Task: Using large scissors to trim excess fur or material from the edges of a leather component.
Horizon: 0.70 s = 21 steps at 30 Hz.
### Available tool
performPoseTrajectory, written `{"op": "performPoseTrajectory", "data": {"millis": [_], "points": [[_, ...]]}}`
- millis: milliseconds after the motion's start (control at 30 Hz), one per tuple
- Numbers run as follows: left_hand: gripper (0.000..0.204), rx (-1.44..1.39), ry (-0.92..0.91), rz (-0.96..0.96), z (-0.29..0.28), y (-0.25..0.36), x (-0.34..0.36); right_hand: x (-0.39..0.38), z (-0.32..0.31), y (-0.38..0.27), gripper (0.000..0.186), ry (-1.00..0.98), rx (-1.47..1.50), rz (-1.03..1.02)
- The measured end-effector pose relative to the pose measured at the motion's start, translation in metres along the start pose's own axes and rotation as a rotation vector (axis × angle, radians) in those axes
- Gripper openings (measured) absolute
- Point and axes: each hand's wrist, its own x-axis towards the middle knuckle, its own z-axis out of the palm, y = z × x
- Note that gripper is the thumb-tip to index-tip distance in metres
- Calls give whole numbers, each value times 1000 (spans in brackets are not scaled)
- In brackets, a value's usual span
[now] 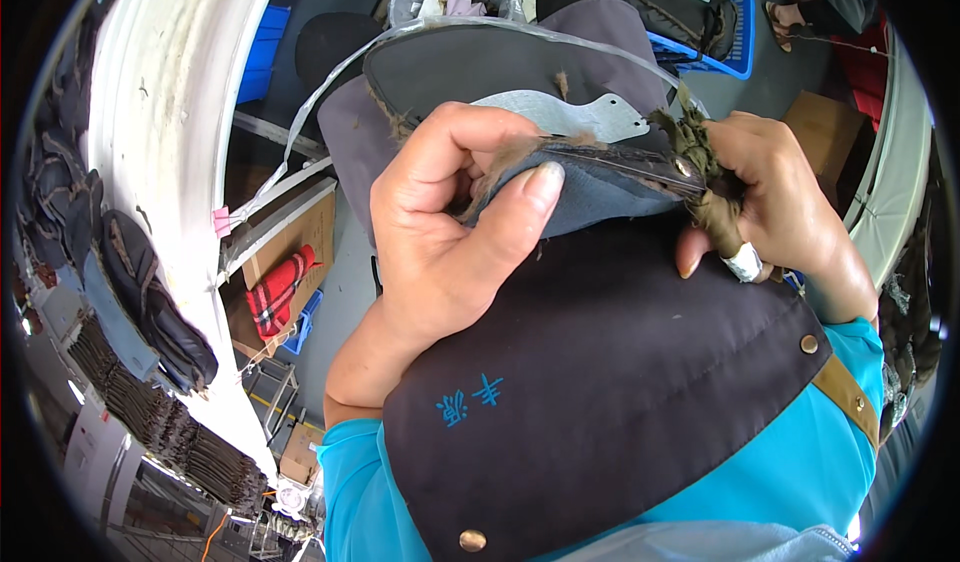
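Observation:
Above my dark apron (600, 332), my left hand (445, 232) grips a curved blue-grey piece (595, 202) with a fuzzy tan edge and a dark seam, its thumb pressed on the near face. My right hand (780, 192) is closed around a twisted olive cloth (715, 217), with a white band low on it, against that piece's right end; whether something lies inside the cloth is hidden. Just beyond both hands a silver, curved flat plate with small holes (610, 117) rests on a dark green pad (450, 62) over my lap.
A lined bin with scraps (450, 2) is ahead; a blue basket of dark pieces (740, 47) is ahead right, near another person's foot (785, 22). A white bench (150, 162) runs along my left beside piled dark pieces (140, 292). A cardboard box (820, 127) sits at right.

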Motion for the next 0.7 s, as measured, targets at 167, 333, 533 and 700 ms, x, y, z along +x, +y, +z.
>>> {"op": "performPoseTrajectory", "data": {"millis": [167, 333, 533, 700], "points": [[10, -38, -30, -70, 0, 2, 2, 2, -3, -1, 40, -33, -27, -11], [10, -7, -97, -86, -1, 3, 4, 8, -8, -3, 25, 8, -123, -122], [8, 36, -130, -94, -6, 6, 5, 10, -2, 2, 23, 35, -45, -159], [9, -7, -122, -136, -5, 9, 7, 7, 4, 2, 26, 5, 69, -104]]}}
